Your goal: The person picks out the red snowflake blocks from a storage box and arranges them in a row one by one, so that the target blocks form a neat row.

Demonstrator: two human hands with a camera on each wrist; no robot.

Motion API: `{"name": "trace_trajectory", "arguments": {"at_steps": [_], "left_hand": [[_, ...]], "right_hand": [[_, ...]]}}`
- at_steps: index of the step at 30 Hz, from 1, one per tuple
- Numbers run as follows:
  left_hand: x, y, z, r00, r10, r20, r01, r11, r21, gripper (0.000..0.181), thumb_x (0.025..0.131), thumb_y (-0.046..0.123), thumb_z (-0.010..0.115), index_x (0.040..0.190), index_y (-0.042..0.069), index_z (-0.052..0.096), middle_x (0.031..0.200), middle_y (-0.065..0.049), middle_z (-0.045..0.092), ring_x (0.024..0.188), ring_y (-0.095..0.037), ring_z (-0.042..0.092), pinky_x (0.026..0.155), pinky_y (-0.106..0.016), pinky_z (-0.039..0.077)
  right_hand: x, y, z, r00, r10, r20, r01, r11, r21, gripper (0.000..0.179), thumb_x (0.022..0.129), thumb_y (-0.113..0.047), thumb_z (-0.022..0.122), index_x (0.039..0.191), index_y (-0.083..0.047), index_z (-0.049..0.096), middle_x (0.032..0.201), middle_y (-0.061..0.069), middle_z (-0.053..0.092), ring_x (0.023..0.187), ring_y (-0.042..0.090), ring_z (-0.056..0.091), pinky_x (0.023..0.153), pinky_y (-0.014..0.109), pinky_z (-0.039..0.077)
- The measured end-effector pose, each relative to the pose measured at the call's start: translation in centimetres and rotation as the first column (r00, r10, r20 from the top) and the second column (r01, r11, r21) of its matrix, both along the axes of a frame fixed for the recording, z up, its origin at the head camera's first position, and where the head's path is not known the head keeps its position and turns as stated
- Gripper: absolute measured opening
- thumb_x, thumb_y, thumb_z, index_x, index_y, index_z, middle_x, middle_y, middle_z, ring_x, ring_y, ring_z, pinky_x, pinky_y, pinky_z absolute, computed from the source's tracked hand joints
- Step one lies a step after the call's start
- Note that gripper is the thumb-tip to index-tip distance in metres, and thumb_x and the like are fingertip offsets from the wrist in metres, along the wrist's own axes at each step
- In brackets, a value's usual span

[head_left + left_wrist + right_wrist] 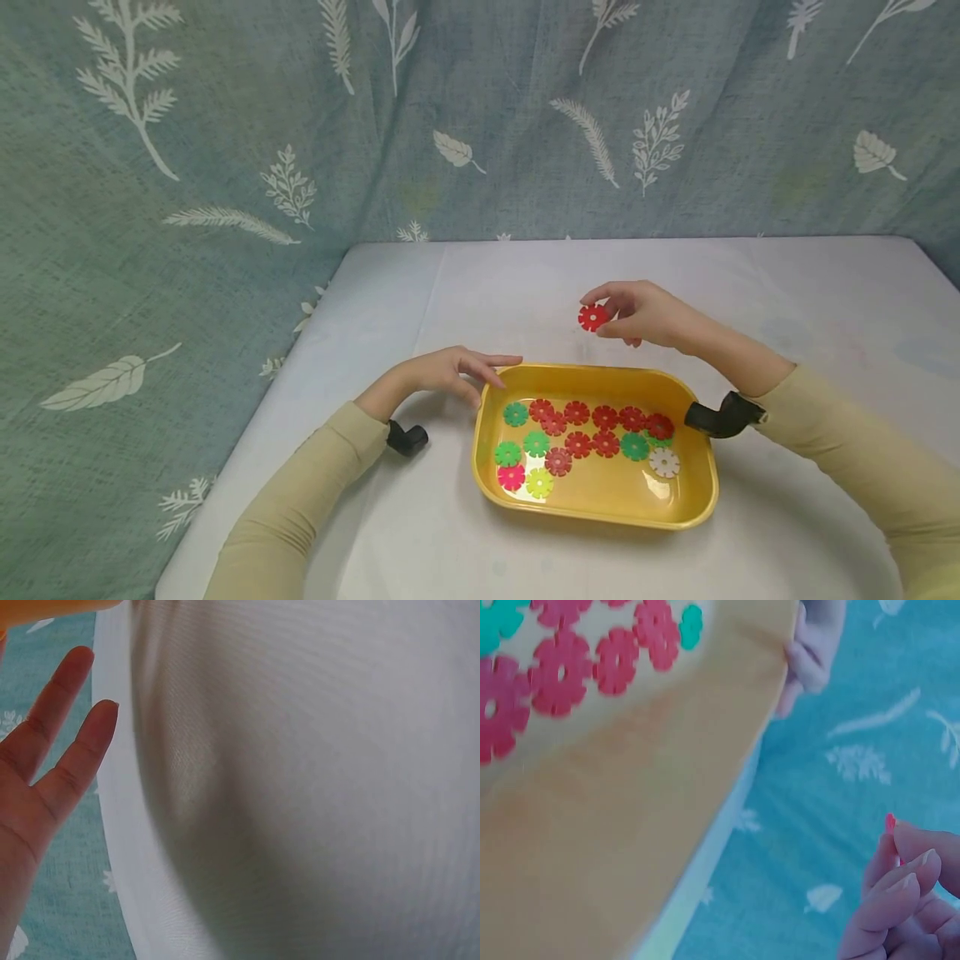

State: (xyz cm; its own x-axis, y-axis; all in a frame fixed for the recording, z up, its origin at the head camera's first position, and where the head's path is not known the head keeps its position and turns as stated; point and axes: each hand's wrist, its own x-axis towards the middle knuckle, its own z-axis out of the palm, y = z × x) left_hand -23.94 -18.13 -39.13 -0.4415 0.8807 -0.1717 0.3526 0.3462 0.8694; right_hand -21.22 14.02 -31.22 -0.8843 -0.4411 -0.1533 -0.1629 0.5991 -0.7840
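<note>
Between thumb and fingers, my right hand [637,315] pinches a red notched disc [592,317], held beyond the far rim of a yellow tray [592,518]. In the right wrist view only a thin edge of that disc [890,823] shows at the fingertips. My left hand [453,372] rests at the tray's far left corner, its fingers extended over the rim. The left wrist view catches two spread fingers of this hand [56,750] below a bit of the tray. Several flower-like discs lie inside the tray: red [577,444], green [507,454], yellow-green [539,483], pink [512,477] and white [664,462].
A white cloth [405,533] covers the table under the tray. Leaf-patterned blue-green fabric [487,100] hangs behind and along the left side. Black wrist mounts [723,417] sit on both forearms, the right one overlapping the tray's right rim in the head view.
</note>
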Motion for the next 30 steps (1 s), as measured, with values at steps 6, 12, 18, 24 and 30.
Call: {"name": "trace_trajectory", "arguments": {"at_steps": [6, 12, 18, 24, 30], "left_hand": [[0.0, 0.1, 0.1, 1.000, -0.004, -0.006, 0.004, 1.000, -0.002, 0.040, 0.076, 0.014, 0.072, 0.113, -0.001, 0.063, 0.147, -0.008, 0.032, 0.135, -0.022, 0.030, 0.099, -0.034, 0.038], [0.0, 0.1, 0.1, 1.000, -0.005, -0.005, 0.005, 1.000, -0.018, 0.044, 0.076, 0.023, 0.073, 0.114, 0.002, 0.064, 0.147, -0.005, 0.032, 0.135, -0.020, 0.030, 0.102, -0.036, 0.036], [0.1, 0.0, 0.1, 1.000, 0.000, -0.011, 0.000, 1.000, -0.024, 0.047, 0.074, 0.027, 0.073, 0.113, 0.003, 0.064, 0.147, -0.006, 0.032, 0.135, -0.021, 0.029, 0.103, -0.038, 0.034], [0.1, 0.0, 0.2, 1.000, -0.002, -0.010, 0.001, 1.000, -0.025, 0.044, 0.075, 0.022, 0.073, 0.114, 0.002, 0.064, 0.147, -0.006, 0.032, 0.135, -0.021, 0.029, 0.102, -0.036, 0.036], [0.2, 0.1, 0.3, 1.000, -0.017, 0.005, 0.017, 1.000, -0.010, 0.046, 0.075, 0.021, 0.072, 0.114, -0.001, 0.062, 0.148, -0.009, 0.030, 0.136, -0.023, 0.029, 0.100, -0.034, 0.038]], "right_hand": [[-0.8, 2.0, 0.2, 0.997, -0.067, -0.025, 0.067, 0.998, -0.020, 0.040, 0.086, -0.012, 0.063, 0.124, -0.008, 0.053, 0.097, 0.015, 0.060, 0.062, 0.024, 0.049, 0.058, 0.030, 0.049], [-1.7, 4.1, -0.2, 0.989, -0.149, -0.021, 0.148, 0.988, -0.033, 0.045, 0.086, -0.017, 0.063, 0.128, -0.007, 0.049, 0.096, 0.012, 0.058, 0.062, 0.021, 0.049, 0.060, 0.025, 0.050], [-3.1, 5.9, -1.5, 0.969, -0.247, -0.019, 0.245, 0.966, -0.077, 0.047, 0.087, -0.021, 0.063, 0.128, -0.008, 0.047, 0.097, 0.011, 0.058, 0.067, 0.023, 0.049, 0.059, 0.026, 0.049], [-4.5, 8.1, -3.0, 0.939, -0.342, -0.031, 0.339, 0.938, -0.073, 0.052, 0.088, -0.027, 0.061, 0.133, -0.009, 0.043, 0.106, 0.014, 0.053, 0.073, 0.024, 0.047, 0.060, 0.023, 0.047], [-5.8, 10.2, -4.7, 0.907, -0.420, -0.029, 0.416, 0.905, -0.089, 0.056, 0.087, -0.031, 0.062, 0.135, -0.009, 0.041, 0.093, 0.005, 0.051, 0.065, 0.015, 0.044, 0.061, 0.024, 0.045]]}}
